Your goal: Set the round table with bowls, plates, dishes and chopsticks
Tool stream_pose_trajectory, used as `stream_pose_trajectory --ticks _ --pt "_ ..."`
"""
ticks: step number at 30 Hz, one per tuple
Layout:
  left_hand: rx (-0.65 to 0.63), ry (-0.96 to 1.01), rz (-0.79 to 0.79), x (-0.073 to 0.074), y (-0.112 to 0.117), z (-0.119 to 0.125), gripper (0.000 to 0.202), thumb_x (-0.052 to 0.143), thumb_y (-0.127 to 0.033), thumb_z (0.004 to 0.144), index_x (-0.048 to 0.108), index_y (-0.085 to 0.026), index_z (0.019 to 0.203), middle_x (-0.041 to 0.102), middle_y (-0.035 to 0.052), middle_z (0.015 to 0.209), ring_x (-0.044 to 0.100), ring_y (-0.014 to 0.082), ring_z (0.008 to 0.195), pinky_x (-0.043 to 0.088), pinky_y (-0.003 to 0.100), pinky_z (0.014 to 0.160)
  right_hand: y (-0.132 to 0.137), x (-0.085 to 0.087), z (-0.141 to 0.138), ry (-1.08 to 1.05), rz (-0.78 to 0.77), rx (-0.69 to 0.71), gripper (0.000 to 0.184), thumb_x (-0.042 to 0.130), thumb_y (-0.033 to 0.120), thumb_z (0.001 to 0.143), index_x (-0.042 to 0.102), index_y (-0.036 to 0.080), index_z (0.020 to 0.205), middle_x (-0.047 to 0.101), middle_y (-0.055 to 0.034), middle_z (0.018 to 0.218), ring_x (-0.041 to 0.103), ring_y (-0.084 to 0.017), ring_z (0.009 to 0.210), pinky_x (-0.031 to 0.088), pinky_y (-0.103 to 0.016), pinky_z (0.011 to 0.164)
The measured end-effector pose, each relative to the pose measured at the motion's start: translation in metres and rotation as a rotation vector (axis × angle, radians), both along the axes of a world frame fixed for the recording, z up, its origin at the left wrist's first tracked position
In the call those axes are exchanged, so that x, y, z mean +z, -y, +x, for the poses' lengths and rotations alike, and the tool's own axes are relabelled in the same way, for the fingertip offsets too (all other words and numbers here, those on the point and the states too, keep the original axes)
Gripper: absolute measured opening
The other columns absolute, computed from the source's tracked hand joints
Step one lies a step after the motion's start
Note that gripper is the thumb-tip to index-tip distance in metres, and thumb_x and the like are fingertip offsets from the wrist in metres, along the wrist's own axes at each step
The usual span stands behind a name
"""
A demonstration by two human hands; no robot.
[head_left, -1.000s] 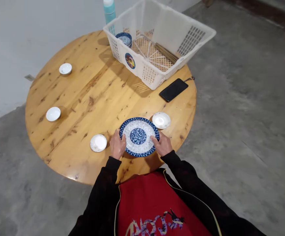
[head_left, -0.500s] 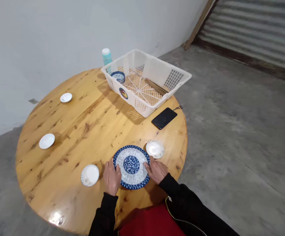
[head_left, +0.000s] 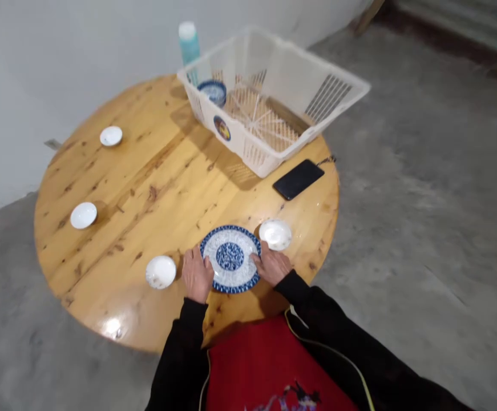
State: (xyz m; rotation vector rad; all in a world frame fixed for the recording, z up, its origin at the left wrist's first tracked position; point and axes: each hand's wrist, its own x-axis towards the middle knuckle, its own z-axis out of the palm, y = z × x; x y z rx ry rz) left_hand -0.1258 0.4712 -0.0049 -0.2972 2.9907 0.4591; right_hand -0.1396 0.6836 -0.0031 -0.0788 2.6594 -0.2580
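Four white bowls (head_left: 161,272) already sitting on tabletop (head_left: 115,251); both hands (head_left: 197,275) gripping patterned plate (head_left: 230,257); blue bowls (head_left: 212,92) still waiting in basket (head_left: 242,140).

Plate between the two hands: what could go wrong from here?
1. The right hand is very close to the right bowl, so moving the plate that way might knock it.
2. The left hand has the left bowl close beside it; a sideways swing could bump that one.
3. The plate is near the table's near edge, so a slip of the grip might send it off.
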Motion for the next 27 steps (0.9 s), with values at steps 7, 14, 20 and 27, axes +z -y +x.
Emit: stream_pose_trajectory --ticks 7,14,20,27 --pt "-0.009 -0.021 0.048 -0.012 -0.001 0.002 0.042 0.053 -0.018 0.090 0.055 -0.008 0.131 0.062 0.0173 0.108 0.060 0.0329 0.105 0.049 0.044 0.093 -0.001 -0.003 -0.001 0.058 0.055 0.024 0.047 0.038 0.038 0.101 0.040 0.006 0.135 0.073 -0.0215 0.098 0.071 -0.032 0.091 0.048 -0.033 0.074" --pt "0.009 -0.069 0.110 -0.013 0.007 0.001 0.040 0.057 -0.022 0.089 0.060 -0.011 0.128 0.059 0.0180 0.111 0.057 0.0337 0.108 0.047 0.047 0.096 -0.003 -0.007 0.001 0.013 0.011 0.042 0.054 0.035 0.042 0.102 0.038 0.006 0.141 0.074 -0.0205 0.096 0.072 -0.034 0.086 0.049 -0.036 0.072" --pt "0.081 -0.006 0.457 -0.022 0.020 0.003 0.040 0.054 -0.037 0.094 0.061 -0.012 0.124 0.066 0.0167 0.116 0.059 0.0315 0.116 0.045 0.048 0.104 -0.011 -0.030 0.005 -0.040 -0.334 -0.180 0.046 0.043 0.044 0.096 0.058 0.009 0.120 0.074 -0.0189 0.100 0.070 -0.031 0.090 0.049 -0.035 0.077" --pt "0.207 -0.020 0.859 -0.030 0.019 0.002 0.043 0.060 -0.043 0.088 0.067 -0.012 0.117 0.074 0.0141 0.112 0.063 0.0325 0.119 0.048 0.048 0.105 0.012 -0.053 0.000 -0.084 -0.657 -0.384 0.029 0.050 0.038 0.088 0.065 0.017 0.100 0.075 -0.0131 0.100 0.069 -0.029 0.095 0.051 -0.037 0.085"
